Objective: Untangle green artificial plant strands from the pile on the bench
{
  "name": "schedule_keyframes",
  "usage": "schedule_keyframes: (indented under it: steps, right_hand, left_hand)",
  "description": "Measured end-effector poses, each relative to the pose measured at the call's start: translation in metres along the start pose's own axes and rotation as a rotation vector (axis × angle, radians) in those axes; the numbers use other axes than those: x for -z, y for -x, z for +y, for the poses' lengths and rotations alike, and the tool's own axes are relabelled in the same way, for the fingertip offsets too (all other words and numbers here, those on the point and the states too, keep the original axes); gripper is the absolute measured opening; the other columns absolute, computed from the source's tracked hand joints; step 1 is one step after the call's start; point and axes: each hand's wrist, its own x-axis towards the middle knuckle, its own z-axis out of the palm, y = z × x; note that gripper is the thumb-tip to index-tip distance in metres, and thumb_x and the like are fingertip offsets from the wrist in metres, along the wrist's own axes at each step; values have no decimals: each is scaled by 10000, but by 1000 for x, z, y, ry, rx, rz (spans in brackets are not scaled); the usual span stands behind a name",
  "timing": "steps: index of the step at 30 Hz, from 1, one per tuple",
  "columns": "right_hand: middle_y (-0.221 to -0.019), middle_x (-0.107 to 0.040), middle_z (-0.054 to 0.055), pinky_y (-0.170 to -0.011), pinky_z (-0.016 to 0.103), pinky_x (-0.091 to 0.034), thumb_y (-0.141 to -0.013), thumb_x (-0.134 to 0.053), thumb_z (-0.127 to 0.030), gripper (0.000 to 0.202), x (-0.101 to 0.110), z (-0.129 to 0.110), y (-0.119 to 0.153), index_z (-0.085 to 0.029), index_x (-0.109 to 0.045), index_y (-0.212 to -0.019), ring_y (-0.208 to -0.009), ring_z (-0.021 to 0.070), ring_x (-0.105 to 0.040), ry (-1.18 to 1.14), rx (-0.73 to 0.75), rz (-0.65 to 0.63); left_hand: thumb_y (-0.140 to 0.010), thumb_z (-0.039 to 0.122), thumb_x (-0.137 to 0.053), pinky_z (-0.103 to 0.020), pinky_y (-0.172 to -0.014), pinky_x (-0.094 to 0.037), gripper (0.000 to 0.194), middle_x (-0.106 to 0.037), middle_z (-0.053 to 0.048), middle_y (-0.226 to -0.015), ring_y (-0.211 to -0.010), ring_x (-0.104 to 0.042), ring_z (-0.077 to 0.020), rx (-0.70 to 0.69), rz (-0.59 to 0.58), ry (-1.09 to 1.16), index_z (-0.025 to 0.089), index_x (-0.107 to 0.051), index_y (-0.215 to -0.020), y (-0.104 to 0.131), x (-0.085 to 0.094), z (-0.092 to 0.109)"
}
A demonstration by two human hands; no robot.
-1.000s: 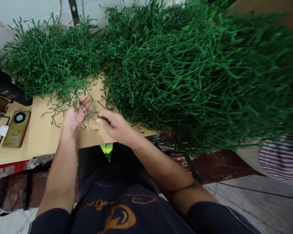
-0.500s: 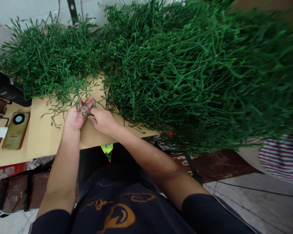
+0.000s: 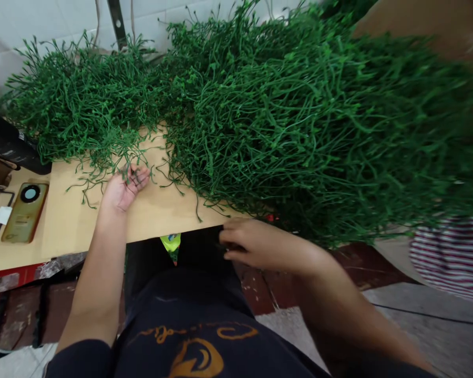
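Palm up on the wooden table, my left hand has its fingers curled loosely round thin green stems at the edge of the smaller pile of green plastic-looking sprigs. My right hand is at the table's front edge, below the large pile of green sprigs. Its fingers are bent and partly in shadow; whether anything small is between them cannot be made out.
A phone lies at the left, with a black cylindrical object behind it. A striped cloth shows at the right. Below the table edge hangs a yellow-green item. A tiled wall stands behind.
My right hand has left my left hand and moved right and toward me, to the table's front edge. My left hand has stayed nearly in place with the stems.
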Motion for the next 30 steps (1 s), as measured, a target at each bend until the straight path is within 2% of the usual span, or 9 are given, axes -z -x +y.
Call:
schedule_keyframes:
  steps: [3, 5, 9, 13, 16, 18, 22, 26, 30]
  right_hand:
    - [-907, -640, 113, -827, 362, -452, -814, -585, -241, 164, 4, 14, 22, -151, -682, -910, -920, 232, -584, 47, -40, 123]
    - [-908, -635, 110, -840, 359, -455, -870, -513, -271, 209, 11, 8, 18, -155, -668, -950, -912, 217, -578, 17, 23, 258]
    - [-987, -591, 117, -812, 325, -461, -886, -480, -318, 298, 33, -18, -39, -123, -582, -1089, -896, 188, -564, -169, 68, 526]
    - [-1150, -515, 167, -853, 367, -450, -838, -546, -404, 483, 48, -38, -115, -98, -461, -1202, -972, 218, -548, -313, -41, 752]
    - [-1099, -536, 169, -868, 368, -431, -829, -559, -405, 434, 51, -41, -149, -86, -483, -1113, -1002, 240, -534, -325, -98, 767]
    - [-993, -572, 129, -832, 342, -430, -846, -534, -382, 315, 50, -36, -158, -108, -515, -1001, -933, 215, -544, -340, -92, 740]
    - [-804, -574, 40, -704, 273, -412, -893, -426, -311, 182, 46, -22, -154, -156, -520, -876, -735, 138, -523, -455, -28, 703]
    - [-868, -563, 56, -729, 275, -400, -879, -412, -217, 136, 44, -16, -149, -154, -532, -874, -760, 137, -501, -447, -80, 811]
    - [-922, -537, 78, -749, 272, -395, -869, -428, -190, 118, 43, -21, -146, -146, -537, -862, -777, 143, -486, -414, -102, 847]
  left_hand:
    - [-872, 159, -442, -269, -792, -542, 210, -661, -19, -630, -663, -680, -103, -15, 8, -48, 151, -510, -673, 4, -6, -1]
    - [-864, 175, -485, -265, -795, -540, 200, -654, -19, -621, -683, -680, -108, -36, 2, -120, 150, -524, -669, 5, -11, -3]
    - [-818, 184, -563, -252, -818, -518, 211, -637, -22, -630, -783, -671, -134, -101, -70, -285, 154, -545, -610, 4, -10, -11]
    - [-746, 88, -575, -182, -667, -476, 240, -542, 35, -529, -608, -549, -95, -278, -170, -533, 171, -527, -525, 1, 0, -18]
    - [-693, -19, -536, -178, -641, -453, 274, -502, 51, -503, -551, -468, -87, -357, -135, -650, 172, -527, -497, 0, 3, -19]
    - [-701, -24, -538, -190, -702, -470, 255, -540, 42, -531, -599, -509, -99, -339, -115, -641, 169, -580, -540, 1, 0, -19]
    - [-746, 89, -618, -244, -830, -504, 152, -613, 4, -595, -807, -625, -158, -240, -147, -469, 174, -618, -620, 3, -6, -18]
    - [-765, 137, -626, -267, -828, -535, 146, -657, -22, -659, -878, -663, -176, -171, -80, -328, 167, -592, -625, 5, -8, -17]
    - [-726, 92, -636, -285, -837, -537, 77, -689, -22, -788, -876, -674, -162, -188, -31, -243, 152, -624, -774, 6, -8, -14]
